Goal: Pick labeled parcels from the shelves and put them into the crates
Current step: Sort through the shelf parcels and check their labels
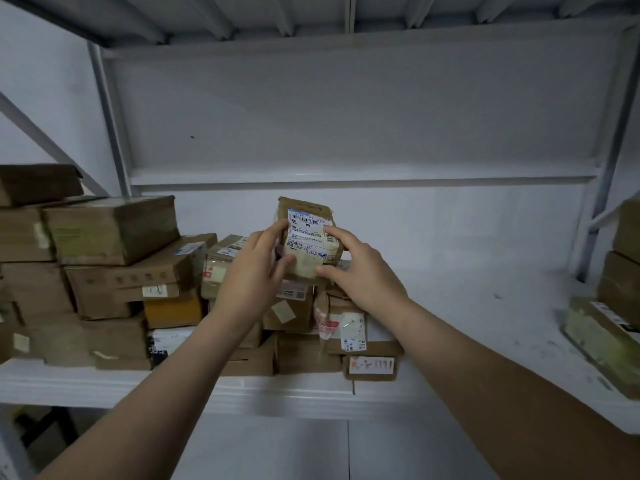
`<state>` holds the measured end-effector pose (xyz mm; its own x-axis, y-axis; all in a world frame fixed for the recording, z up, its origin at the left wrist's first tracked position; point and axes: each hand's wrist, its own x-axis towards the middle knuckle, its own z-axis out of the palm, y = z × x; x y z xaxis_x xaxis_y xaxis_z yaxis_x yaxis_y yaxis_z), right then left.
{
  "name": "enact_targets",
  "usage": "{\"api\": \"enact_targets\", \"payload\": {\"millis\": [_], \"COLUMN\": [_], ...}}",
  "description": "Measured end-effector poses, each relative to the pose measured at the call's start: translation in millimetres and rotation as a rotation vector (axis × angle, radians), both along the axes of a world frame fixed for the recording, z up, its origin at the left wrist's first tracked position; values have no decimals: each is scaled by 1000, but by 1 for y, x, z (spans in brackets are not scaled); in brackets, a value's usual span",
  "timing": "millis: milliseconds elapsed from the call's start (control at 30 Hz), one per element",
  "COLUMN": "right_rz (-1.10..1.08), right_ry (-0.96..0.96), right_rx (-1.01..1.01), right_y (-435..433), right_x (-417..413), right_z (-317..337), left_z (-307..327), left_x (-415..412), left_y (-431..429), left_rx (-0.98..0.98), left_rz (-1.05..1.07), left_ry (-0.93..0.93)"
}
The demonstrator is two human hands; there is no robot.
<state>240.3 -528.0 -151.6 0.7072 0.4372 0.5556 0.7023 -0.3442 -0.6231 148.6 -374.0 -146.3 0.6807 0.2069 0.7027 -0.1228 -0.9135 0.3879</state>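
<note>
A small brown cardboard parcel (309, 237) with a white printed label is tilted up on end above the pile of parcels (145, 292) on the white shelf (311, 393). My left hand (258, 261) grips its left side, thumb on the label face. My right hand (360, 268) holds its right side, fingers on the label and thumb under the lower edge. Both forearms reach up from the bottom of the view. No crate is in view.
Stacked brown boxes fill the shelf's left half, several with labels. More boxes (616, 306) sit at the far right. The shelf between them is bare white board (467, 306). Grey uprights (110, 126) and an upper shelf (311, 15) frame the bay.
</note>
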Motion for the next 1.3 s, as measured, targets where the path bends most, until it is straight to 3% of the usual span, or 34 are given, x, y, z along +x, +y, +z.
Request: {"api": "enact_targets", "payload": {"millis": [267,600,900,1133,1300], "right_rz": [-84,-148,-247,-188,-274], "right_ry": [17,-53,-231,-227,-285], "right_rx": [-60,-184,-416,-416,-435], "right_y": [3,17,37,18,-28], "right_x": [17,14,23,20,22], "right_z": [-9,-6,-20,-7,4], "left_z": [-11,-28,-41,-20,-1], "left_x": [32,39,37,39,54], "left_y": [15,31,43,36,3], "left_rx": [95,71,231,368,466], "left_rz": [17,88,179,197,107], "left_ry": [10,-36,5,-8,-23]}}
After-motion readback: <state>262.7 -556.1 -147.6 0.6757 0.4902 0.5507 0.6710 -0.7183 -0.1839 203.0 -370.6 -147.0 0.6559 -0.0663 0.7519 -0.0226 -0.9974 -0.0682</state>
